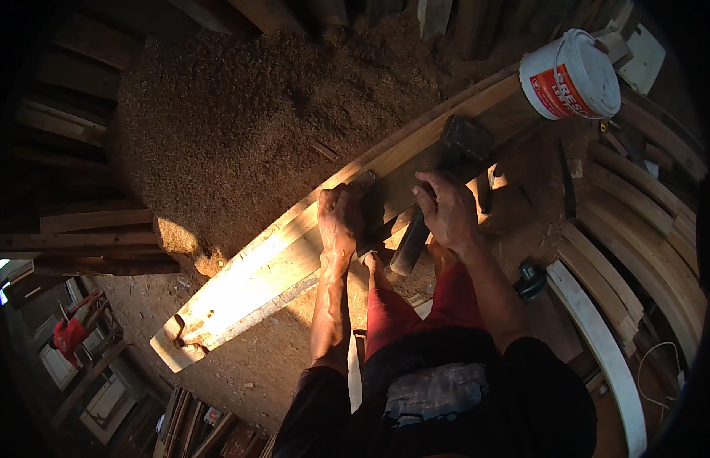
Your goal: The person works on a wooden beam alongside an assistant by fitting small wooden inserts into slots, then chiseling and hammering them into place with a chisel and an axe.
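Head view:

- A long wooden plank [294,259] lay slantwise across the sawdust-covered floor [240,122], its near end at the lower left and its far end running up toward the upper right.
- The left hand [341,217] was clamped over the plank's upper edge about midway along it, fingers curled together on the wood.
- The right hand [446,208] was closed around the handle of a heavy mallet [454,160], whose dark block head rested on the plank just beyond the knuckles; the handle ran down past the wrist toward the person's knees.
- A white plastic bucket [572,74] with a red label on its side sat at the plank's far end, touching it and lying in its line.
- Curved pale wooden strips [622,290] were stacked along the floor's right edge, close beside the right forearm.
- Dark boards [95,229] were piled at the floor's left edge, well apart from the hands.
- A small dark object [530,281] lay on the floor near the right elbow; its kind could not be told.
- A red item [69,334] showed at the lower left corner, too small to identify.
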A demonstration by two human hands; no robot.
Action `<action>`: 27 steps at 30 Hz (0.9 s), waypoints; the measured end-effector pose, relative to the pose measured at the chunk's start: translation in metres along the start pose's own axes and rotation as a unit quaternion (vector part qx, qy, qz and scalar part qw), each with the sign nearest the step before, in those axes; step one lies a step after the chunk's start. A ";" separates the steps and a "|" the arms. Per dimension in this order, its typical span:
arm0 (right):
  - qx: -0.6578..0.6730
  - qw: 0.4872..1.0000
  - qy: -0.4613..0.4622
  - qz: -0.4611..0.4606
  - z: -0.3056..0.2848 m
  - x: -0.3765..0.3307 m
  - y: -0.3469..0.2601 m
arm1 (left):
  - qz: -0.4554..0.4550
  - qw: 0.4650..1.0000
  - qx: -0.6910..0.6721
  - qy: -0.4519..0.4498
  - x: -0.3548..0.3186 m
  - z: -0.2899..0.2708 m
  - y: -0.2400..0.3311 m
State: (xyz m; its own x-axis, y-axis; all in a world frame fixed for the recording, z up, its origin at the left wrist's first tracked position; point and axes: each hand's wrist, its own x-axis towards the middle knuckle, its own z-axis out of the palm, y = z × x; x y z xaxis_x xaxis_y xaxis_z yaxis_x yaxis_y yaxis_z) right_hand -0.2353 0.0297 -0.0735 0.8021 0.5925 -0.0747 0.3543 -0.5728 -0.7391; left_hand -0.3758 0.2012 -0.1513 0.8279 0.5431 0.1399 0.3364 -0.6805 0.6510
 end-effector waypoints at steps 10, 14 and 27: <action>-0.064 0.962 -0.068 -0.256 0.068 0.042 0.014 | 0.024 0.998 -0.047 0.039 -0.005 0.004 -0.011; -0.051 0.957 -0.059 -0.279 0.068 0.043 0.016 | 0.020 0.993 -0.114 0.028 -0.004 0.000 -0.010; 0.021 0.983 0.110 0.145 0.027 -0.011 0.040 | -0.026 0.997 -0.062 0.022 -0.003 -0.013 0.002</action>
State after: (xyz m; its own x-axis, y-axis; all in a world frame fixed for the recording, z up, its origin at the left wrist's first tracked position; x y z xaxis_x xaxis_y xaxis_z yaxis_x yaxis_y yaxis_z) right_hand -0.2428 0.0157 -0.1200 0.9525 0.2689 -0.1428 0.0795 -0.6723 -0.7360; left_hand -0.3832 0.2048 -0.1403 0.7890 0.5994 0.1350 0.3175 -0.5859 0.7456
